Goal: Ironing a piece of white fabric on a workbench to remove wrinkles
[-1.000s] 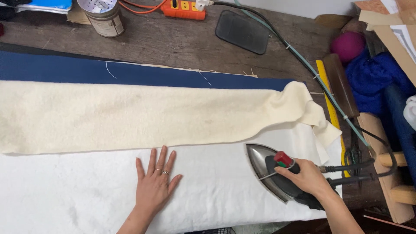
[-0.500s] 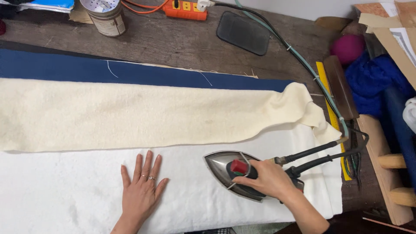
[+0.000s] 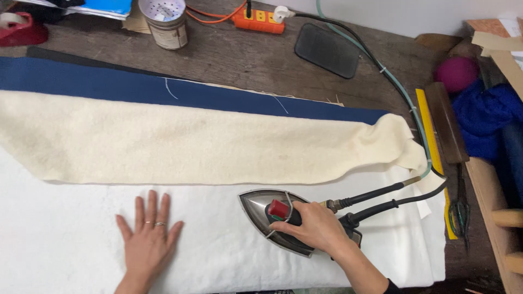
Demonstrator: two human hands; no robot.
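My right hand (image 3: 318, 226) grips the handle of a metal steam iron (image 3: 267, 209) with a red knob. The iron rests flat on a white cloth (image 3: 65, 234), its tip pointing left. My left hand (image 3: 148, 239) lies flat, fingers spread, on the same white cloth, left of the iron. Just behind both hands stretches a long cream fleece strip (image 3: 180, 144), and behind that a dark blue fabric (image 3: 109, 84). Two black hoses (image 3: 392, 196) run from the iron's back to the right.
At the back of the wooden table (image 3: 245, 57) stand a tin can (image 3: 166, 22), an orange power strip (image 3: 259, 19) and a black pad (image 3: 327, 50). A yellow ruler (image 3: 430, 136), scissors (image 3: 460, 204), a dark wooden block (image 3: 445, 122) and blue and magenta items lie right.
My right hand has slid the iron leftward across the white cloth. My left hand has also shifted left, still flat on the cloth.
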